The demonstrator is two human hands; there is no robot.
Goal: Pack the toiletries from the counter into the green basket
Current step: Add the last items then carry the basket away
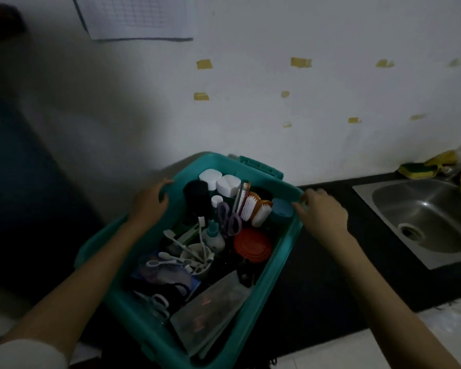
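"Toiletries (252, 245), where?"
"Packed inside the green basket (273, 272). The dark bench (330, 275) lies beneath and right of it, and the sink (423, 217) is farther right."
"Hands?"
"The left hand (151, 202) curls its fingers (165, 182) over the basket's far-left rim. The right hand (324, 213) has its fingers (301, 207) gripping the far-right corner."

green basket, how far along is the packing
Mostly done, it seems: the green basket already holds white containers, a brush, purple scissors and an orange lid. In hand: the left hand and right hand grip its rim on either side. Left: no toiletries show on the dark counter; only sponges lie by the sink.
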